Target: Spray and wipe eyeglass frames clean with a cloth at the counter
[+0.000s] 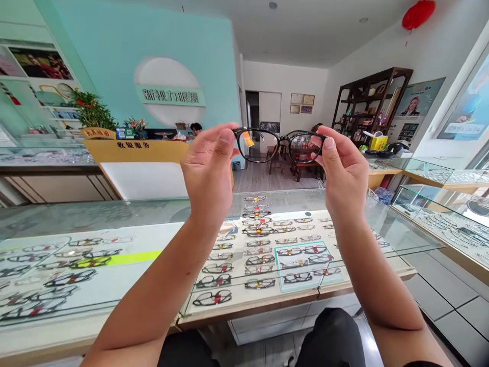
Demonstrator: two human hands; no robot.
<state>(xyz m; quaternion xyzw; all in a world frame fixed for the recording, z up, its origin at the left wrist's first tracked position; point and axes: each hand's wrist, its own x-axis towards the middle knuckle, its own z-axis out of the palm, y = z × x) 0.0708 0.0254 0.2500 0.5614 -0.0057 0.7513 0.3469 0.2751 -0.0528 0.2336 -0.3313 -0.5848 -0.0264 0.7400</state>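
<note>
The left hand's fingers (225, 136) and the right hand's fingers (329, 144) pinch opposite ends of the black-framed glasses (281, 145), raised above the glass display case (153, 211). An orange sticker (248, 138) marks one lens. Below, rows of eyeglass frames (260, 260) lie inside the case, between the forearms and beyond.

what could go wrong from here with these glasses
The black glasses are held only at their outer ends, by the left hand and right hand, so a loose grip could drop them onto the glass display case. Fingertips sit close to the lenses and might smudge them. Pulling the hands apart could strain the frame.
</note>
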